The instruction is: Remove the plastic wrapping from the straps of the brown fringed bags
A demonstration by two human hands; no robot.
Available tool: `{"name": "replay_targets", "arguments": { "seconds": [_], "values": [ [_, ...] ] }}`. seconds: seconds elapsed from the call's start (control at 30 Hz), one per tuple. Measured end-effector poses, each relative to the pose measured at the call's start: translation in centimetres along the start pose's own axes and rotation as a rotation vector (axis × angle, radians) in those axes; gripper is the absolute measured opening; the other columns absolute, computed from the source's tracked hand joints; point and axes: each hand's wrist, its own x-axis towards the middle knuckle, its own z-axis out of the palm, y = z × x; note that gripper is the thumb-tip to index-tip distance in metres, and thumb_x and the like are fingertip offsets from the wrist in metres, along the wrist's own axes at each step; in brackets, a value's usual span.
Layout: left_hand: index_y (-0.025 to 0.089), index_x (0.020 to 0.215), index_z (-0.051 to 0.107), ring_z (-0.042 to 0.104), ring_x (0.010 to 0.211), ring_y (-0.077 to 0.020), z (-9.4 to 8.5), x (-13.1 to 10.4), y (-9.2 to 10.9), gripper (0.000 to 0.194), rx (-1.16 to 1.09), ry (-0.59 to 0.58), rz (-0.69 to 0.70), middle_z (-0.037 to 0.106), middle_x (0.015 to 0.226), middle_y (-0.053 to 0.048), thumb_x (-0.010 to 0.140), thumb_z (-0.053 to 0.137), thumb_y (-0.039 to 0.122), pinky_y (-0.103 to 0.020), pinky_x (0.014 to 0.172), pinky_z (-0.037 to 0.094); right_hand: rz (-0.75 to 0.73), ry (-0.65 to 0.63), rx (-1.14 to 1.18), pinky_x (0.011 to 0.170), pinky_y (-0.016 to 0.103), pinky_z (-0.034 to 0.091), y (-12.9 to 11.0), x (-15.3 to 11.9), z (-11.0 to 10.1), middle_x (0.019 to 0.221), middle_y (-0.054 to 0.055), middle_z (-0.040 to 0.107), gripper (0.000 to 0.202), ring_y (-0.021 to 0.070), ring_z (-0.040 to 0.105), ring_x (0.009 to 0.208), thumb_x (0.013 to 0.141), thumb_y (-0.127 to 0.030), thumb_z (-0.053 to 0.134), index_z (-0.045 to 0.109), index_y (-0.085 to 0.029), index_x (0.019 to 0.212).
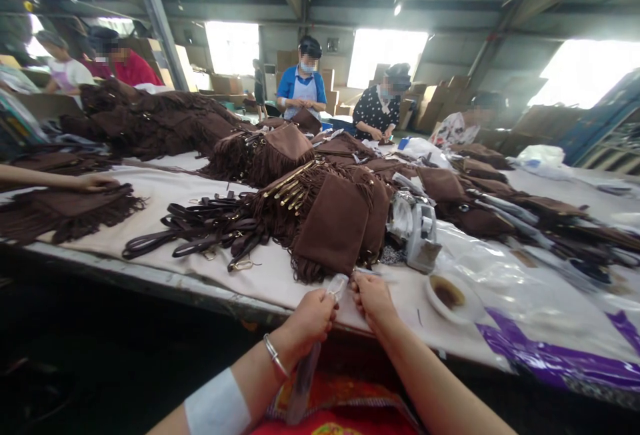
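Note:
My left hand [314, 316] is closed around a see-through plastic-wrapped strip [303, 385], which hangs below the fist. Its transparent end pokes out above my fingers. My right hand [373, 296] is pinched just beside it, at the table's front edge, with something thin and pale at the fingertips that is too small to name. Right ahead of both hands lies a brown fringed bag [331, 221], on a heap of similar bags with gold-coloured metal bars [290, 188]. Dark straps with metal clips [200, 225] are spread to the left of that heap.
A tape dispenser [423, 238] and a white bowl of brown liquid [450, 295] stand at the right, near purple-printed plastic [555, 355]. From the left, another person's hand [97, 181] rests on a fringed brown piece [65, 211]. Several co-workers stand behind the table.

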Motion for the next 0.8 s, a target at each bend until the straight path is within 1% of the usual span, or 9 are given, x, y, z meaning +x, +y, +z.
{"name": "replay_targets", "arguments": {
  "seconds": [0.07, 0.13, 0.2, 0.27, 0.37, 0.53, 0.6, 0.7, 0.8],
  "values": [
    [0.02, 0.082, 0.047, 0.026, 0.04, -0.0057, -0.2, -0.1, 0.1, 0.024, 0.022, 0.015, 0.002, 0.036, 0.056, 0.008, 0.088, 0.045, 0.043, -0.021, 0.042, 0.015, -0.249, 0.049, -0.191, 0.042, 0.024, 0.035, -0.2, -0.1, -1.3, 0.053, -0.001, 0.053, 0.025, 0.013, 0.047, 0.045, 0.083, -0.04, 0.052, 0.059, -0.019, 0.071],
    [0.02, 0.083, 0.047, 0.025, 0.041, -0.0059, -0.4, -0.1, 0.1, 0.022, 0.024, 0.007, 0.003, 0.036, 0.056, 0.008, 0.089, 0.042, 0.04, -0.021, 0.043, 0.015, -0.624, 0.002, -0.47, 0.064, 0.028, 0.047, -0.6, -0.7, -2.4, 0.079, 0.006, 0.066, 0.022, 0.0186, 0.061, 0.072, 0.086, -0.032, 0.051, 0.068, -0.019, 0.091],
    [0.02, 0.083, 0.046, 0.026, 0.041, -0.0063, -0.4, -0.1, 0.0, 0.022, 0.03, -0.004, 0.006, 0.036, 0.057, 0.008, 0.091, 0.04, 0.04, -0.022, 0.043, 0.016, -0.929, -0.144, -0.743, 0.08, 0.03, 0.046, -1.2, -1.5, -2.9, 0.102, 0.009, 0.066, 0.029, 0.0203, 0.06, 0.093, 0.089, -0.023, 0.048, 0.069, -0.022, 0.108],
    [0.02, 0.084, 0.046, 0.028, 0.042, -0.0072, -0.4, 0.0, -0.1, 0.023, 0.055, -0.013, 0.004, 0.037, 0.058, 0.007, 0.091, 0.038, 0.04, -0.022, 0.044, 0.018, -1.081, -0.276, -0.977, 0.082, 0.03, 0.043, -1.8, -2.0, -2.7, 0.104, 0.008, 0.065, 0.03, 0.0198, 0.058, 0.093, 0.091, -0.019, 0.045, 0.07, -0.025, 0.108],
    [0.021, 0.084, 0.049, 0.032, 0.044, -0.01, -0.5, 0.1, -0.6, 0.027, 0.157, 0.026, 0.054, 0.038, 0.058, 0.006, 0.092, 0.036, 0.044, -0.024, 0.047, 0.024, -1.163, -0.332, -1.184, 0.08, 0.03, 0.04, -2.8, -2.1, -1.8, 0.093, 0.007, 0.065, 0.024, 0.0193, 0.055, 0.087, 0.092, -0.02, 0.049, 0.073, -0.024, 0.091],
    [0.019, 0.075, 0.054, 0.05, 0.067, -0.0185, -1.1, 0.4, -1.6, 0.026, 0.594, 0.21, 0.438, 0.057, 0.071, -0.005, 0.089, 0.046, 0.039, -0.03, 0.065, 0.036, -1.115, -0.451, -1.273, 0.075, 0.028, 0.039, -4.2, -1.3, -0.9, 0.084, 0.005, 0.067, 0.019, 0.0177, 0.056, 0.081, 0.087, -0.015, 0.056, 0.073, -0.022, 0.082],
    [0.017, 0.079, 0.058, 0.054, 0.073, -0.0215, -1.1, 0.4, -1.8, 0.026, 0.734, 0.229, 0.456, 0.063, 0.078, -0.01, 0.091, 0.041, 0.033, -0.032, 0.07, 0.038, -1.054, -0.493, -1.276, 0.073, 0.027, 0.04, -4.8, -1.1, -0.7, 0.085, 0.004, 0.068, 0.017, 0.0171, 0.058, 0.079, 0.084, -0.015, 0.058, 0.073, -0.022, 0.089],
    [0.014, 0.09, 0.062, 0.059, 0.081, -0.0232, -0.8, 0.3, -1.5, 0.03, 0.801, 0.204, 0.444, 0.067, 0.089, -0.014, 0.092, 0.035, 0.028, -0.033, 0.076, 0.04, -1.021, -0.574, -1.275, 0.071, 0.025, 0.041, -5.3, -0.7, -0.5, 0.088, 0.004, 0.069, 0.023, 0.0169, 0.061, 0.08, 0.083, -0.016, 0.061, 0.072, -0.023, 0.102],
    [0.014, 0.081, 0.063, 0.058, 0.076, -0.0213, -0.7, 0.1, -1.0, 0.029, 0.766, 0.193, 0.435, 0.066, 0.081, -0.011, 0.09, 0.038, 0.026, -0.032, 0.073, 0.041, -1.046, -0.653, -1.277, 0.067, 0.024, 0.042, -5.2, -0.2, -0.4, 0.081, 0.004, 0.066, 0.017, 0.0162, 0.06, 0.078, 0.085, -0.016, 0.059, 0.075, -0.022, 0.087]
  ]
}}
